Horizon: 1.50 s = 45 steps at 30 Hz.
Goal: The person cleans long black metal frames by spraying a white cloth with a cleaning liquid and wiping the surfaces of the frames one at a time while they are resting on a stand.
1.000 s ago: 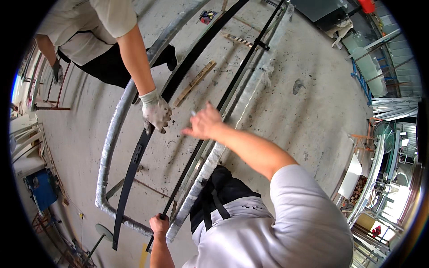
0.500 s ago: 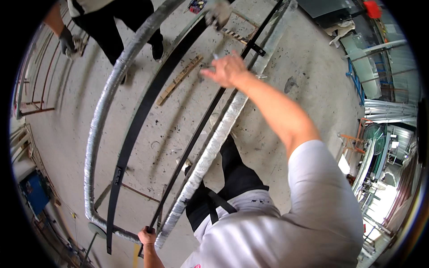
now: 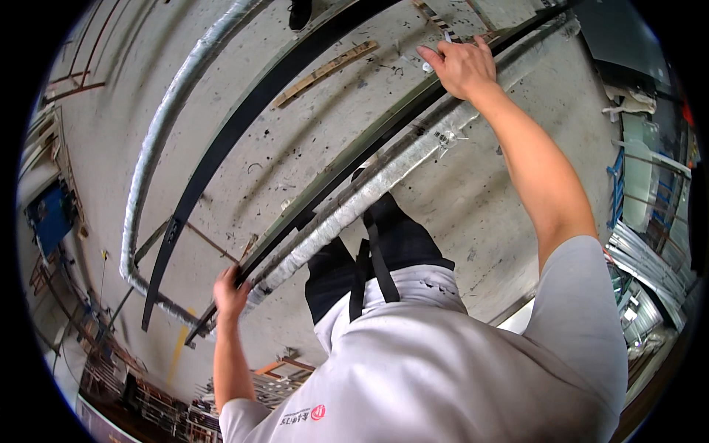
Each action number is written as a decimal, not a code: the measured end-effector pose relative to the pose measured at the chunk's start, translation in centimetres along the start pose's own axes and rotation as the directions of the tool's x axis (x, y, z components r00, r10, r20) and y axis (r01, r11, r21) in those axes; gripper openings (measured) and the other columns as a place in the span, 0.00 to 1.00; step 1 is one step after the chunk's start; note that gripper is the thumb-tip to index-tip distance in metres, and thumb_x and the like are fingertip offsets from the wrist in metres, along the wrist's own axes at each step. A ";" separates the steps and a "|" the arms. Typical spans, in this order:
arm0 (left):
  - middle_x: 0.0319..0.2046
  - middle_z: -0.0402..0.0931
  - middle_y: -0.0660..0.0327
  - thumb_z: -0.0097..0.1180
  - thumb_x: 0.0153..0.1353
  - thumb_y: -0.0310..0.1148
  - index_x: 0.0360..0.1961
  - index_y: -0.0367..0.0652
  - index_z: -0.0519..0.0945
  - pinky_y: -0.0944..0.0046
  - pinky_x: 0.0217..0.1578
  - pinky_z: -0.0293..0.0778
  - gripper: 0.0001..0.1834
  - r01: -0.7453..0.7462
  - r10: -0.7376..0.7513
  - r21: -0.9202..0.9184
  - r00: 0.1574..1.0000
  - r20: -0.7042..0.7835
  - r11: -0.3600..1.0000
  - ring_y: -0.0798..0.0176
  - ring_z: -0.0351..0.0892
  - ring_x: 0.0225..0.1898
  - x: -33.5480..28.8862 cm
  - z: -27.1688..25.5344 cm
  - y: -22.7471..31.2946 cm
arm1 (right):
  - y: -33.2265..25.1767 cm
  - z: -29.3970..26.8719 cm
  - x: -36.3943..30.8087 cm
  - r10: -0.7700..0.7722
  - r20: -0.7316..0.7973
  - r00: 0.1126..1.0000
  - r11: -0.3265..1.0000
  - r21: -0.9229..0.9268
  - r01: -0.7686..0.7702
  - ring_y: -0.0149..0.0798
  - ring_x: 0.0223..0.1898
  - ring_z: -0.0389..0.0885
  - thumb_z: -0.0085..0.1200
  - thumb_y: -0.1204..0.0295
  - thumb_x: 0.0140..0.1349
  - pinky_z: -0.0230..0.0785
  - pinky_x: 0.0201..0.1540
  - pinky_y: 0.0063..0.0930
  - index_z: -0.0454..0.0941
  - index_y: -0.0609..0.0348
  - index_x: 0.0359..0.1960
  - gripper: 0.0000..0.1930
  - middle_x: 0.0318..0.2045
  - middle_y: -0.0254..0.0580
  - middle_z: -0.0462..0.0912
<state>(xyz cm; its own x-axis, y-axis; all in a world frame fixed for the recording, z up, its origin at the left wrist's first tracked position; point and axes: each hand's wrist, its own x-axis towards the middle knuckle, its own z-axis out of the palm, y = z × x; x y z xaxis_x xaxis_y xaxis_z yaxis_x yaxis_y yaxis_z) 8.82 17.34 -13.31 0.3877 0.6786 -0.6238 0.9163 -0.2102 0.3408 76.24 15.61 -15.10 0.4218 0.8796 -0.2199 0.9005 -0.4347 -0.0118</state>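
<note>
A long black bar (image 3: 371, 142) with a greenish side edge runs diagonally in front of me, along a silver-wrapped tube (image 3: 329, 230). My left hand (image 3: 231, 294) is closed around the bar near its lower end. Farther up, my right hand (image 3: 464, 68) lies over the same bar, its thumb stretched out to the left and its fingers bent over it. Small white bits show beside the thumb and fingertips; I cannot tell whether they are held. A second, curved black bar (image 3: 219, 145) lies across the frame to the left, inside a bent silver-wrapped tube (image 3: 156, 133).
A wooden strip (image 3: 325, 72) lies on the grey floor beyond the bars. Another person's shoe (image 3: 299, 13) shows at the top. Glass panes (image 3: 641, 140) and stacked silver profiles (image 3: 650, 266) stand at the right; metal racks (image 3: 111, 376) fill the lower left.
My right hand has come down from the air onto the black bar. The bar has turned, showing its greenish side. My view has shifted, and most of the other person has left the frame.
</note>
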 end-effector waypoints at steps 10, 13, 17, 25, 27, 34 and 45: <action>0.27 0.82 0.48 0.62 0.53 0.43 0.27 0.42 0.83 0.46 0.36 0.79 0.14 0.028 0.009 0.286 0.992 -0.129 0.958 0.41 0.82 0.31 6.7 3.4 13.9 | -12.2 -2.7 -2.2 -0.186 0.492 0.850 0.977 0.001 0.214 0.47 0.59 0.79 0.23 0.31 0.68 0.38 0.75 0.58 0.82 0.54 0.53 0.44 0.53 0.53 0.83; 0.28 0.83 0.49 0.63 0.53 0.43 0.27 0.42 0.82 0.46 0.35 0.78 0.14 0.017 0.031 0.291 0.987 -0.159 0.956 0.42 0.82 0.31 6.9 4.0 13.3 | -23.1 -2.8 -6.9 -0.425 0.589 0.687 0.895 0.158 0.417 0.57 0.63 0.74 0.24 0.28 0.66 0.36 0.75 0.60 0.79 0.60 0.59 0.48 0.62 0.57 0.75; 0.30 0.83 0.49 0.63 0.53 0.43 0.27 0.43 0.82 0.46 0.36 0.78 0.13 -0.014 0.052 0.265 0.989 -0.137 0.964 0.43 0.82 0.32 7.1 3.6 13.4 | -24.2 -0.9 -8.1 -0.474 0.479 0.739 0.878 0.193 0.438 0.56 0.63 0.74 0.22 0.28 0.66 0.36 0.75 0.63 0.79 0.60 0.58 0.49 0.66 0.53 0.71; 0.29 0.83 0.50 0.62 0.54 0.44 0.25 0.43 0.82 0.45 0.36 0.78 0.14 0.008 0.020 0.256 0.994 -0.109 0.967 0.42 0.83 0.31 7.0 4.0 12.6 | -8.6 -3.1 -0.2 -0.122 0.367 0.922 0.985 -0.071 0.159 0.47 0.51 0.83 0.20 0.33 0.70 0.44 0.74 0.55 0.83 0.54 0.45 0.43 0.44 0.52 0.85; 0.29 0.83 0.50 0.61 0.55 0.45 0.26 0.43 0.82 0.46 0.37 0.79 0.15 0.007 0.015 0.276 0.997 -0.077 0.961 0.42 0.83 0.31 7.5 3.4 13.0 | -14.5 -2.6 -2.7 -0.217 0.387 0.896 0.972 0.000 0.235 0.49 0.49 0.84 0.22 0.31 0.69 0.45 0.74 0.55 0.85 0.54 0.40 0.44 0.40 0.52 0.86; 0.31 0.83 0.50 0.62 0.54 0.43 0.28 0.43 0.82 0.47 0.36 0.79 0.14 -0.012 0.033 0.242 0.996 -0.084 0.970 0.43 0.83 0.33 7.0 3.6 12.7 | -16.7 -2.5 -2.8 -0.383 0.310 0.870 0.924 0.107 0.368 0.50 0.35 0.85 0.24 0.31 0.68 0.58 0.66 0.58 0.83 0.53 0.25 0.43 0.26 0.47 0.85; 0.29 0.83 0.48 0.61 0.54 0.42 0.26 0.42 0.82 0.46 0.37 0.79 0.13 0.020 -0.014 0.248 1.000 -0.025 0.969 0.42 0.83 0.32 7.4 2.8 13.1 | -19.8 0.0 -5.7 -0.365 0.214 0.906 0.929 0.152 0.339 0.48 0.39 0.85 0.30 0.30 0.67 0.57 0.68 0.49 0.84 0.54 0.37 0.40 0.37 0.53 0.85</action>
<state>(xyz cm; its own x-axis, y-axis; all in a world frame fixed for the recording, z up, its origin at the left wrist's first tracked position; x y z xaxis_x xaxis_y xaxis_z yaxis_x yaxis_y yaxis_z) 23.92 17.64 -15.41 0.3724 0.6992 -0.6103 0.9200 -0.3647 0.1436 56.02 19.23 -13.58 0.0303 0.9143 -0.4039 0.9630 -0.1350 -0.2334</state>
